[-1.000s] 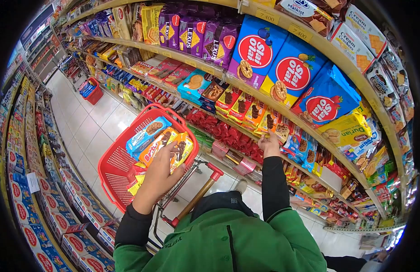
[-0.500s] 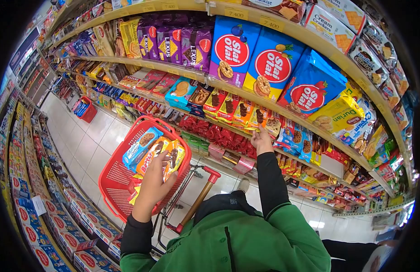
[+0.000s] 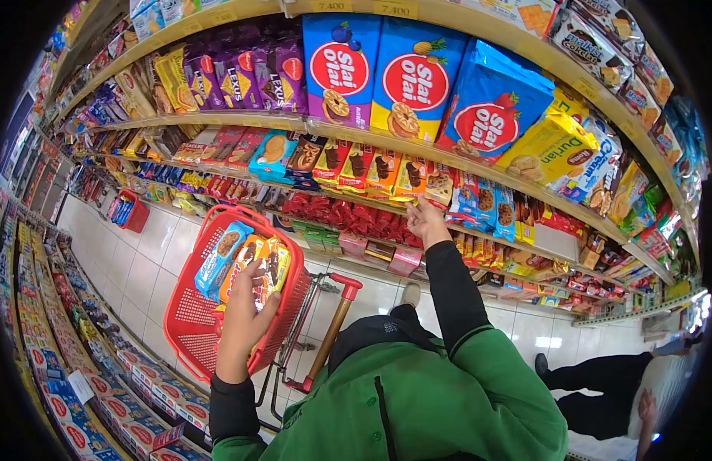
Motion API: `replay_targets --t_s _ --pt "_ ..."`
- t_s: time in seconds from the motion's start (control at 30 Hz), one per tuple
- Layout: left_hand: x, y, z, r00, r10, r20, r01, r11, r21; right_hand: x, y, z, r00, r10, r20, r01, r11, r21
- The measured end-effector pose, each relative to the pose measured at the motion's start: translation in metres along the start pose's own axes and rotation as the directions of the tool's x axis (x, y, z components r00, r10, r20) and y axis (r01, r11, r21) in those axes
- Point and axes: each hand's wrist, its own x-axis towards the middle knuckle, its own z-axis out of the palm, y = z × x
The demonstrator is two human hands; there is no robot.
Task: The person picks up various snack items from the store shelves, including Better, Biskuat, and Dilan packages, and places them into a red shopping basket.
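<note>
My left hand [image 3: 250,315] reaches into the red shopping basket [image 3: 188,349], palm down. Its fingers curl over orange biscuit packs [image 3: 276,260] showing chocolate biscuits; the palm's contact is hidden. A blue cookie pack [image 3: 222,260] leans to the left of these packs. At the shelf, my right hand [image 3: 427,223] has its fingertips closed at the lower end of an orange chocolate-biscuit pack [image 3: 409,178]. That pack stands in a row with similar orange and red packs [image 3: 357,166].
The basket rides on a trolley with a wooden handle [image 3: 334,330]. Large Slai O'lai packs [image 3: 413,81] fill the shelf above. Another red basket [image 3: 131,211] stands farther down the aisle. A person in dark trousers [image 3: 613,384] is at right. Shelves [image 3: 79,384] line the left.
The view has shifted, so the shelf sits farther left and the person at right shows more. My right hand stays at the orange packs. My left hand stays at the basket, its fingers more curled.
</note>
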Motion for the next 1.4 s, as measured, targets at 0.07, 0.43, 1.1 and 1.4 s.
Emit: replay_targets --t_s 0.07,0.43,1.1,1.4 --pt "0.0 0.002 0.001 1.0 -0.011 0.006 0.011 1.0 0.015 0.001 0.002 -0.002 1.0 0.001 -0.002 -0.001 1.0 -0.011" --pt "0.003 0.002 0.001 0.995 -0.1 0.027 0.099 0.995 0.025 0.001 -0.058 0.018 0.447 -0.89 0.095 0.643 0.246 -0.725" --pt "0.01 -0.036 -0.006 0.958 -0.284 0.033 0.285 0.958 -0.033 0.055 -0.098 0.047 0.725 -0.641 0.252 0.455 0.171 -0.874" --pt "0.012 -0.047 -0.005 0.952 -0.304 0.037 0.306 0.951 -0.05 0.064 -0.106 0.046 0.728 -0.639 0.25 0.46 0.184 -0.869"
